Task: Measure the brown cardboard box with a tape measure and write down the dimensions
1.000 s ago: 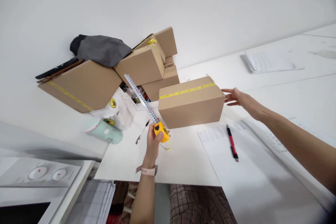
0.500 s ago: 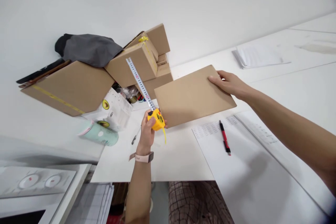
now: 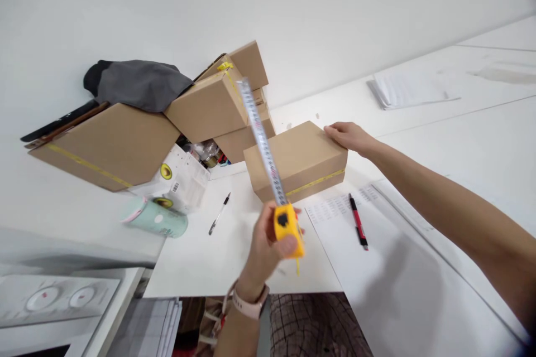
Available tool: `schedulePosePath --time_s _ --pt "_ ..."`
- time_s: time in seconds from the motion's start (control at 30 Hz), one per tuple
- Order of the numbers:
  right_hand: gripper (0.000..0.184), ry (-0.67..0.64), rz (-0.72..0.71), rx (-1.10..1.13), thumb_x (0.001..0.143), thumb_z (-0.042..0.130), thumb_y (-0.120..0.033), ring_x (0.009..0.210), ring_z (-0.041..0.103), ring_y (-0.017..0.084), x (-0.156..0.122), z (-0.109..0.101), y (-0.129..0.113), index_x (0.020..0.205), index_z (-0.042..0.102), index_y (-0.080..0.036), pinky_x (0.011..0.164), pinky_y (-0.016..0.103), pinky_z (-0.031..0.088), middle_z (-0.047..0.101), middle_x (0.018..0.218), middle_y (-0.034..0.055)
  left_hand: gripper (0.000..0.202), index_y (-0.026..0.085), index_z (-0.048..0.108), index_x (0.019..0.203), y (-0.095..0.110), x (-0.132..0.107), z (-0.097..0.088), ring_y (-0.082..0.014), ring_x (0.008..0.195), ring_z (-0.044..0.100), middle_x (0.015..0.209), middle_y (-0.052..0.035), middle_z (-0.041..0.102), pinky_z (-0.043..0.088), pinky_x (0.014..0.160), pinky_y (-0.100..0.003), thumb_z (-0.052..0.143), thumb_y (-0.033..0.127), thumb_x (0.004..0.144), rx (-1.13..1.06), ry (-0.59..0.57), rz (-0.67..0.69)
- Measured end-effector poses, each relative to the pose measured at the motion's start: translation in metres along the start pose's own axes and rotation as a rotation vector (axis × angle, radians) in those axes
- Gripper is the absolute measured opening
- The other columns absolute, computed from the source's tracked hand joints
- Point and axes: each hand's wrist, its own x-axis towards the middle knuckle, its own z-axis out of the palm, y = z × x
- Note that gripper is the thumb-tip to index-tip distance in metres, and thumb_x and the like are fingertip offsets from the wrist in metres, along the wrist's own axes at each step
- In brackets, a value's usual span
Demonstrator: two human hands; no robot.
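My left hand [image 3: 263, 250] is closed around a yellow tape measure [image 3: 288, 230]. Its metal blade [image 3: 268, 153] sticks out up and to the left, blurred, and passes in front of a small cardboard box [image 3: 304, 156]. That box rests on the white desk, with a strip of yellow tape along its near side. At its far right corner, my right hand [image 3: 347, 136] grips the box; some fingers are hidden behind it. A printed sheet [image 3: 335, 209] lies just right of the tape measure, with a red and black pen [image 3: 358, 222] on it.
Several larger cartons [image 3: 209, 106] and a grey cloth [image 3: 140, 85] are stacked at the back left. A mint tumbler [image 3: 161, 218] lies near the desk's left edge, beside a black and clear pen [image 3: 219, 213]. Papers [image 3: 412, 89] lie at the back right.
The box has been turned and lowered, so its taped side now shows. My left hand has moved right and nearer with the tape measure, its blade now crossing the box.
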Motion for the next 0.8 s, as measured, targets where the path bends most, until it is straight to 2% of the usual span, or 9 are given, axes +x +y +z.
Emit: schedulePosePath --time_s 0.1,0.2,0.33,0.4,0.5,0.57,0.63,0.73,0.8 --pt "0.069 0.071 -0.047 0.205 0.095 0.031 -0.07 0.072 0.064 0.021 -0.024 -0.012 -0.003 0.119 0.068 -0.017 0.058 0.034 0.052 0.07 0.103 0.0158 0.054 0.021 0.059 0.111 -0.019 -0.028 0.012 -0.0188 0.084 0.062 0.105 -0.0059 0.065 0.052 0.071 -0.028 0.084 0.038 0.066 0.186 -0.162 -0.167" --pt "0.076 -0.068 -0.101 0.359 0.095 0.019 -0.073 0.067 0.063 0.023 -0.064 -0.029 -0.002 0.133 0.061 -0.023 0.054 0.037 0.051 0.07 0.1 0.0137 0.058 0.02 0.061 0.108 -0.034 -0.048 0.012 -0.0157 0.077 0.056 0.091 -0.0006 0.063 0.048 0.068 -0.025 0.087 0.037 0.059 0.316 -0.286 -0.299" --pt "0.051 -0.122 -0.123 0.356 0.084 0.065 -0.061 0.059 0.056 0.017 -0.114 -0.047 0.016 0.125 0.067 -0.032 0.055 0.036 0.052 0.067 0.085 0.0044 0.065 0.022 0.062 0.111 -0.042 -0.06 0.007 -0.0173 0.078 0.056 0.09 0.0007 0.063 0.048 0.071 -0.028 0.089 0.041 0.054 0.472 -0.384 -0.33" --pt "0.041 -0.092 -0.116 0.368 0.082 0.072 -0.054 0.055 0.053 0.014 -0.133 -0.05 0.028 0.117 0.072 -0.032 0.054 0.033 0.051 0.064 0.079 0.0017 0.079 0.025 0.058 0.126 -0.044 -0.061 0.005 -0.0205 0.084 0.059 0.1 -0.0014 0.065 0.05 0.078 -0.032 0.09 0.037 0.055 0.517 -0.365 -0.352" --pt "0.027 -0.148 -0.141 0.357 0.087 0.068 -0.049 0.055 0.056 0.013 -0.161 -0.037 0.041 0.107 0.075 -0.032 0.054 0.031 0.052 0.064 0.076 0.0016 0.108 0.03 0.035 0.149 -0.047 -0.059 0.007 -0.0265 0.103 0.061 0.126 -0.0084 0.061 0.049 0.091 -0.04 0.091 0.031 0.056 0.489 -0.2 -0.342" --pt "0.022 -0.279 -0.226 0.311 0.09 0.065 -0.047 0.058 0.06 0.016 -0.181 -0.016 0.042 0.103 0.076 -0.032 0.052 0.031 0.054 0.066 0.075 0.0025 0.112 0.03 0.028 0.152 -0.05 -0.056 0.011 -0.029 0.113 0.058 0.131 -0.0104 0.058 0.046 0.097 -0.043 0.09 0.029 0.059 0.471 -0.093 -0.271" --pt "0.021 -0.345 -0.374 0.217 0.095 0.057 -0.041 0.066 0.065 0.019 -0.201 0.008 0.038 0.103 0.075 -0.033 0.057 0.034 0.056 0.069 0.08 0.0044 0.108 0.03 0.028 0.152 -0.053 -0.052 0.017 -0.0295 0.117 0.057 0.128 -0.0094 0.06 0.044 0.1 -0.045 0.088 0.029 0.063 0.462 -0.059 -0.189" --pt "0.025 -0.312 -0.579 0.072 0.099 0.05 -0.036 0.083 0.07 0.022 -0.216 0.035 0.034 0.112 0.071 -0.032 0.069 0.037 0.058 0.072 0.094 0.0081 0.104 0.031 0.031 0.15 -0.054 -0.047 0.026 -0.0285 0.113 0.06 0.125 -0.0078 0.063 0.046 0.1 -0.045 0.089 0.029 0.064 0.45 -0.065 -0.109" --pt "0.027 -0.227 -0.579 -0.036 0.1 0.047 -0.039 0.086 0.071 0.023 -0.212 0.04 0.039 0.113 0.068 -0.03 0.072 0.038 0.057 0.072 0.099 0.0093 0.098 0.03 0.036 0.147 -0.05 -0.044 0.029 -0.0284 0.112 0.062 0.126 -0.0077 0.064 0.047 0.1 -0.044 0.089 0.029 0.065 0.475 -0.026 -0.042"
